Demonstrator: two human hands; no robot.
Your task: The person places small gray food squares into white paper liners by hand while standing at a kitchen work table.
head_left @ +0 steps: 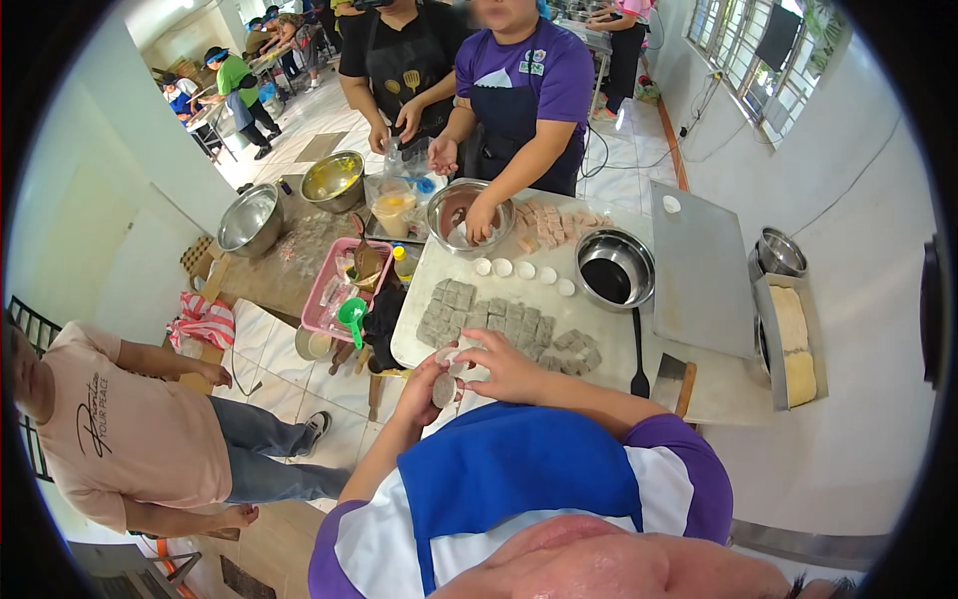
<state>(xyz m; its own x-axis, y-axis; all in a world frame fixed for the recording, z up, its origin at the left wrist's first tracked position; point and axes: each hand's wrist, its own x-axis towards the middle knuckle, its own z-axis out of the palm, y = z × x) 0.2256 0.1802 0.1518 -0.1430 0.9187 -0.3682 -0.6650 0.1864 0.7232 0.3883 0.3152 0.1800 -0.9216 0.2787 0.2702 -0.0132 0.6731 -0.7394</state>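
Close to my body, over the near edge of the table, my left hand (424, 387) holds several small white paper baking cups (444, 390). My right hand (507, 368) meets it from the right, thumb and fingers closed on the edge of one of the cups. Just beyond lie rows of grey square pieces (489, 317), dough-like, with a looser group (577, 351) at their right. A line of white paper cups (525, 270) stands behind them. To the right of the line sits a steel bowl (615, 268) with something dark inside.
Opposite, a co-worker's hand (481, 220) reaches into a steel bowl (439, 205); pinkish pieces (559, 225) lie beside it. A black spatula (639, 371), a wooden-handled scraper (675, 385) and a metal tray (704, 270) are at right. A pink basket (326, 307) and a bystander (160, 419) are at left.
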